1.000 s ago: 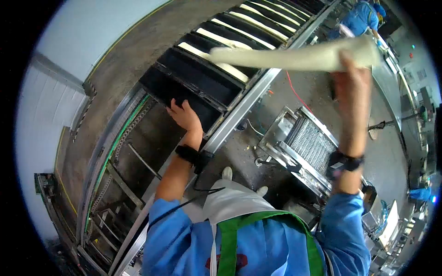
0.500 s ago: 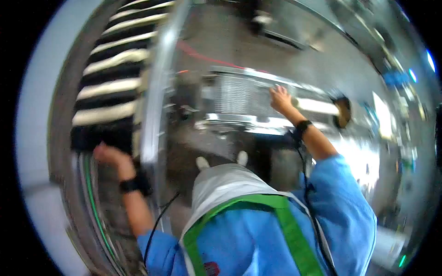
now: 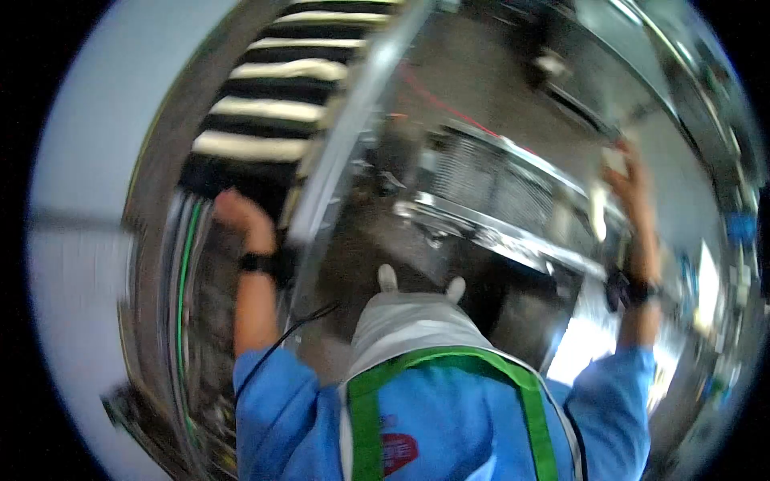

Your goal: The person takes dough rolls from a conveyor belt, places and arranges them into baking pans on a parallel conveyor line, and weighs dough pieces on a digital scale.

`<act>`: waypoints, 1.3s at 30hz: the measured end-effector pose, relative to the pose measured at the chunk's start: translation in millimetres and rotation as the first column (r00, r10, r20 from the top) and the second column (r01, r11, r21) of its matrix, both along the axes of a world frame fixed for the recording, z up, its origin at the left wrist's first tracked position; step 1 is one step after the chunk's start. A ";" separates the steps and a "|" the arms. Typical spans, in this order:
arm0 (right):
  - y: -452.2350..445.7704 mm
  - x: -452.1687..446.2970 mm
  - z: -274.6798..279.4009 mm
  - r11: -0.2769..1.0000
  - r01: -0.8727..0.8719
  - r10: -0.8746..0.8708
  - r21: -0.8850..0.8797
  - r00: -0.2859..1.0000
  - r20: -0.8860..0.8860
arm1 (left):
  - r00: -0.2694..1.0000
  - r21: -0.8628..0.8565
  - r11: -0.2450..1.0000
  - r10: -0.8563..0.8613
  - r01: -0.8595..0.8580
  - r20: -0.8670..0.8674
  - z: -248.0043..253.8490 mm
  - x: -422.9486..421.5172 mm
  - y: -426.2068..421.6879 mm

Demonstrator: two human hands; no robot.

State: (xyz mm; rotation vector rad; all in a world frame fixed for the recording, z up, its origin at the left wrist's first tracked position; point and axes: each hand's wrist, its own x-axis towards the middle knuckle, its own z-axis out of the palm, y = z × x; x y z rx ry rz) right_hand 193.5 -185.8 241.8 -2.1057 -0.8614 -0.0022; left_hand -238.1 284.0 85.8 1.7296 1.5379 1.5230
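At the near end of a dark conveyor belt (image 3: 241,179), my left hand (image 3: 243,216) hovers or rests with fingers stretched out and nothing visible in them. Pale strips of dough (image 3: 257,147) lie crosswise on that belt, spaced apart. My right hand (image 3: 631,180) is raised on the right, blurred, its fingers closed around a pale dough strip (image 3: 597,212) that hangs down from it. Below and to the left of that hand is a metal mesh conveyor (image 3: 513,188).
A long metal rail (image 3: 353,128) runs beside the dark belt. A red cable or hose (image 3: 449,108) crosses behind the mesh conveyor. Green and grey lines (image 3: 183,280) run along the machine at left. My shoes (image 3: 388,278) stand on the dark floor.
My right hand has moved right, off the mesh conveyor, and the pale strip has left the conveyor with it. The view has turned; my left hand stays by the belt's end.
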 end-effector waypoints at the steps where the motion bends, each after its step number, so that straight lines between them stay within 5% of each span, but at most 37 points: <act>1: 1.1 -8.0 30.3 0.993 -0.024 0.028 0.117 0.999 -0.040 | 0.998 -0.052 0.999 -0.004 0.007 0.062 23.0 24.3 -25.7; 2: 5.9 -17.4 56.1 0.976 -0.061 0.070 0.208 0.997 -0.040 | 0.989 -0.070 0.991 0.123 -0.117 0.078 9.4 35.0 -17.1; 5: 45.3 -49.0 99.9 0.925 -0.153 0.149 0.348 0.988 0.038 | 0.960 -0.199 0.970 0.185 -0.143 0.209 6.3 60.0 -26.2; 8: 120.3 -103.2 113.8 0.755 -0.381 0.457 0.535 0.890 -0.011 | 0.921 -0.262 0.951 0.244 -0.166 0.303 5.9 45.0 -29.3; 11: 199.5 -156.8 104.6 0.627 -0.479 0.600 0.615 0.800 0.011 | 0.971 -0.098 0.978 0.196 -0.184 0.137 -16.3 31.8 -23.2; 14: 265.8 -221.5 82.2 0.557 -0.560 0.759 0.613 0.643 -0.103 | 0.940 -0.099 0.985 0.164 -0.141 0.299 -10.4 17.0 -29.4; 16: 301.2 -262.3 42.0 0.673 -0.684 0.654 0.281 0.728 0.206 | 0.930 -0.073 0.990 0.140 -0.122 0.340 -14.6 3.3 -30.2; 17: 321.6 -276.3 4.6 0.505 -0.802 0.828 0.318 0.554 0.082 | 0.924 -0.044 0.996 0.090 -0.079 0.372 -17.7 -2.7 -30.5; 18: 338.6 -286.1 -25.3 0.382 -0.923 0.907 0.055 0.386 0.171 | 0.922 -0.090 0.995 0.064 -0.032 0.382 -17.8 -11.8 -34.5; 19: 340.8 -291.5 -51.8 0.378 -0.884 0.924 -0.276 0.339 0.177 | 0.919 -0.137 0.990 0.041 0.015 0.393 -18.7 -20.9 -38.3; 20: 353.2 -286.5 -81.0 0.367 -0.880 0.920 -0.302 0.297 0.255 | 0.967 -0.248 0.967 0.122 -0.065 0.224 2.9 -26.8 -53.1; 21: 403.6 -254.3 -113.4 0.580 -0.781 0.804 -0.233 0.503 0.317 | 0.970 -0.258 0.965 0.107 -0.048 0.218 1.8 -26.2 -54.3; 22: 419.2 -245.1 -111.5 0.671 -0.668 0.724 -0.321 0.684 0.090 | 0.993 -0.290 0.953 0.110 -0.090 0.052 3.6 -31.8 -61.5; 23: 429.2 -237.9 -107.3 0.660 -0.673 0.739 -0.335 0.661 0.127 | 0.988 -0.310 0.941 0.106 -0.136 -0.113 5.2 -38.0 -67.4; 26: 477.8 -224.8 -152.1 0.473 -0.713 0.821 -0.518 0.570 -0.035 | 0.993 -0.366 0.923 0.102 -0.118 -0.063 17.6 -38.9 -74.6; 28: 487.7 -229.6 -158.3 0.545 -0.739 0.750 -0.396 0.640 -0.163 | 0.992 -0.324 0.939 0.099 -0.120 -0.081 13.1 -43.4 -74.3; 29: 492.2 -226.6 -153.7 0.493 -0.799 0.786 -0.346 0.579 -0.216 | 0.993 -0.310 0.944 0.102 -0.113 -0.052 14.5 -42.6 -75.4; 30: 494.1 -220.4 -148.1 0.470 -0.840 0.713 -0.270 0.542 -0.444 | 0.995 -0.294 0.950 0.101 -0.103 -0.022 16.5 -42.6 -76.3; 32: 480.7 -212.8 -128.1 0.627 -0.766 0.605 0.139 0.366 -0.707 | 0.992 -0.290 0.949 0.108 -0.120 -0.058 20.3 -43.5 -76.9; 34: 448.3 -192.5 -93.8 0.585 -0.577 0.745 0.570 0.103 -0.659 | 0.993 -0.271 0.956 0.099 -0.111 -0.058 23.9 -44.6 -78.2; 36: 408.6 -151.1 -66.0 0.575 -0.367 0.776 0.731 -0.038 -0.630 | 0.993 -0.221 0.970 0.090 -0.106 -0.081 20.3 -49.3 -78.2; 39: 306.1 -91.8 11.3 0.617 -0.300 0.778 0.728 0.094 -0.621 | 0.977 -0.197 0.979 0.006 -0.049 -0.214 13.6 -66.4 -69.3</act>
